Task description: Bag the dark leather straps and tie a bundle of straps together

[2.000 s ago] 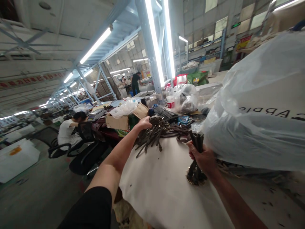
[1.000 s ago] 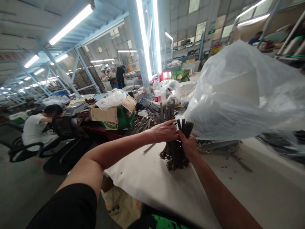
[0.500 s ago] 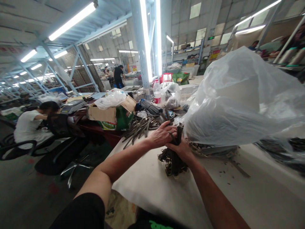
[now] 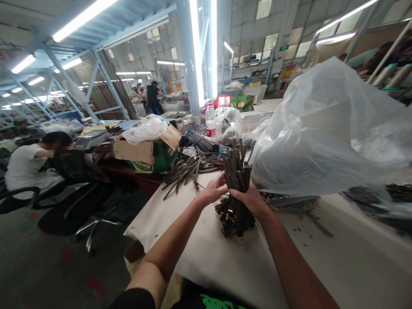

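Note:
A bundle of dark straps [image 4: 237, 171] stands upright on the pale table cover, with metal buckles clustered at its lower end. My right hand [image 4: 252, 201] wraps the bundle from the right, thumb across the front. On the other side, my left hand [image 4: 215, 189] is closed against the bundle's upper left, its fingertips partly hidden by the straps. To the left and beyond lies a loose pile of similar straps [image 4: 183, 174].
A large clear plastic bag [image 4: 322, 133] bulges at the right. Behind are a green carton [image 4: 164, 154], a bottle [image 4: 210, 120] and a tied grey bundle [image 4: 202, 142]. A person [image 4: 28, 167] sits at the left near a black chair [image 4: 71, 201].
More straps now stand up in the bundle. My left hand has drawn back from the pile's edge, moving lower against the bundle's side. The right hand keeps its grip.

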`<action>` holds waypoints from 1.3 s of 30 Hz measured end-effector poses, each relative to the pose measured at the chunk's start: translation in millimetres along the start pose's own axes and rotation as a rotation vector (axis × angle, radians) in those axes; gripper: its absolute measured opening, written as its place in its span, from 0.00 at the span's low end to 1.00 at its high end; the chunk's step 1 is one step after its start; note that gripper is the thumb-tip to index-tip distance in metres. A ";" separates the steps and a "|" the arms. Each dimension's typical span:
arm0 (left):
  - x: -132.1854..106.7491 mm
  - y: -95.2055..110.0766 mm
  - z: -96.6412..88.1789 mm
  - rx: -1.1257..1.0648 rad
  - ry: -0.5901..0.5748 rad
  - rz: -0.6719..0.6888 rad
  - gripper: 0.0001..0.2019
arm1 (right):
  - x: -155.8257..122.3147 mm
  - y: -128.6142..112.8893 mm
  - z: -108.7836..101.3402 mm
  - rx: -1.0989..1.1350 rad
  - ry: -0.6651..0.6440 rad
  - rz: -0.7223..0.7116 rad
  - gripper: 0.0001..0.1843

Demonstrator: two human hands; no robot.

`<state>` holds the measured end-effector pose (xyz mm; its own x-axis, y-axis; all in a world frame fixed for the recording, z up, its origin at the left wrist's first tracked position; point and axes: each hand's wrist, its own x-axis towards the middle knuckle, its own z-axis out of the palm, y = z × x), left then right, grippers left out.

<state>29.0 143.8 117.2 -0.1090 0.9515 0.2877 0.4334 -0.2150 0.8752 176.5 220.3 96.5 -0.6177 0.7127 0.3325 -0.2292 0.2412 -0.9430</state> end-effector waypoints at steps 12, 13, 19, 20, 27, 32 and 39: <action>-6.3 28.6 37.0 -0.461 0.216 -0.087 0.30 | -14.0 -15.4 22.3 -0.202 0.212 -0.165 0.22; -7.8 39.1 36.1 -0.463 0.246 -0.078 0.30 | -14.6 -23.9 23.8 -0.198 0.202 -0.184 0.21; -14.2 71.9 13.1 -0.348 0.219 0.034 0.31 | -10.4 -52.7 26.0 -0.206 0.177 -0.239 0.21; -16.0 67.4 9.8 -0.306 0.206 0.037 0.32 | -10.5 -48.5 26.6 -0.206 0.165 -0.226 0.22; -37.8 25.5 5.2 -0.214 0.129 -0.093 0.37 | -24.2 -5.0 33.5 -0.143 0.023 -0.150 0.26; -40.6 21.7 9.5 -0.229 0.195 -0.115 0.36 | -28.7 -3.0 34.9 -0.135 -0.028 -0.155 0.29; -28.1 37.7 -4.9 0.442 -0.025 0.060 0.31 | -27.9 6.0 34.5 -0.075 -0.127 -0.124 0.27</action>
<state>44.0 107.9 144.1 -0.0529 0.9465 0.3184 0.7798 -0.1600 0.6052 166.4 179.1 82.1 -0.6789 0.5868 0.4413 -0.2562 0.3739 -0.8914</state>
